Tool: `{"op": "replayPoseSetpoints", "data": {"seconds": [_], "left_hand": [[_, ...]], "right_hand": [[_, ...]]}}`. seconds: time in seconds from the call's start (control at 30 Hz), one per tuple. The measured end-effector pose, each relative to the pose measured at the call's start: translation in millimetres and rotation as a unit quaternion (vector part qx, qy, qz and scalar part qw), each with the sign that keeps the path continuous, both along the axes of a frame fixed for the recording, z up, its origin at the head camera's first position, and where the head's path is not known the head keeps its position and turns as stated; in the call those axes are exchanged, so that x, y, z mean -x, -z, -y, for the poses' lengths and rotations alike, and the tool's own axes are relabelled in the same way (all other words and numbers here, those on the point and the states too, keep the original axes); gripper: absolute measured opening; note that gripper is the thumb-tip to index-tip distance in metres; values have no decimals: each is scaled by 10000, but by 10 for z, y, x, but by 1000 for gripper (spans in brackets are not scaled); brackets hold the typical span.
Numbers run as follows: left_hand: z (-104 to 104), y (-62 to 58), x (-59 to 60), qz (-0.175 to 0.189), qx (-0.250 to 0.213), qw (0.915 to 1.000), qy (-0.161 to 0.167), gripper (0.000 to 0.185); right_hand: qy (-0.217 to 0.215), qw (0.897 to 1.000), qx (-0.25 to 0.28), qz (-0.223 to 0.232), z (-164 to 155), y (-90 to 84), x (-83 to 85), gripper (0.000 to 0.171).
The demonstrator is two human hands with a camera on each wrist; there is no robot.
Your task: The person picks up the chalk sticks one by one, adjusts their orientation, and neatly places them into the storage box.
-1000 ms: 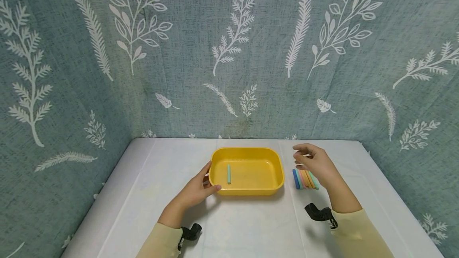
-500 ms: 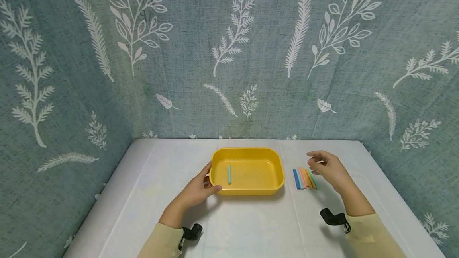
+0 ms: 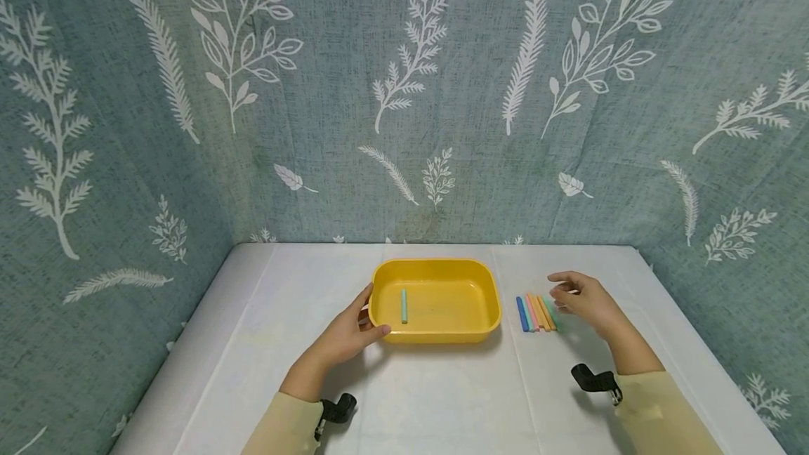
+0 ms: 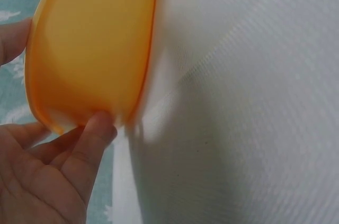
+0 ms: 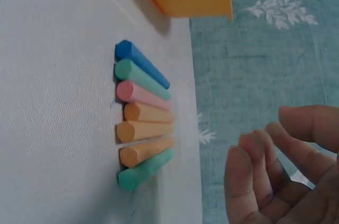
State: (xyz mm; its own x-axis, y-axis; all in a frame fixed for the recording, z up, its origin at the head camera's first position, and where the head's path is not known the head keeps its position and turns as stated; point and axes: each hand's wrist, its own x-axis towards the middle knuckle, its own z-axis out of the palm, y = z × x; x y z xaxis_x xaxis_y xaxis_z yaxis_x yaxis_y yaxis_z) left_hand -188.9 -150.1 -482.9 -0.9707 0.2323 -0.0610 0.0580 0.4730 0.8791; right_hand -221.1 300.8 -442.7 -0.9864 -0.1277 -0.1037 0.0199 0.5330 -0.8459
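Observation:
A yellow tray [image 3: 487,309] sits mid-table with one green chalk stick [image 3: 404,306] lying inside it. My left hand [image 3: 346,334] grips the tray's near-left corner, thumb on the outer wall [image 4: 95,134]. To the tray's right lies a row of several chalk sticks [image 3: 537,312], blue, green, pink, orange and green [image 5: 143,118]. My right hand [image 3: 584,297] hovers just right of the row, fingers loosely curled and holding nothing [image 5: 275,166].
The white table [image 3: 442,399] is walled by a grey-green leaf-patterned curtain [image 3: 404,90] at the back and both sides. Black wrist camera mounts [image 3: 594,381] sit on both forearms.
My right hand has moved right and down, from above the chalk row to its right side, uncovering the sticks. The left hand and the tray have stayed put.

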Motion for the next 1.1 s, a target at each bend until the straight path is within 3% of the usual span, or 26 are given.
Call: {"op": "replayPoseSetpoints", "data": {"seconds": [0.33,0.7,1.1], "left_hand": [[4,2,6,-31,16,10000,15,94],[2,-13,-14,-12,90,10000,-7,94],[0,-3,-6,-9,108,9999,-70,95]], "right_hand": [[-105,9976,-232,641,-74,68,59,45],[-114,9940,-520,955,-119,230,134,44],[-374,9886,-756,1250,-130,228,173,49]]}}
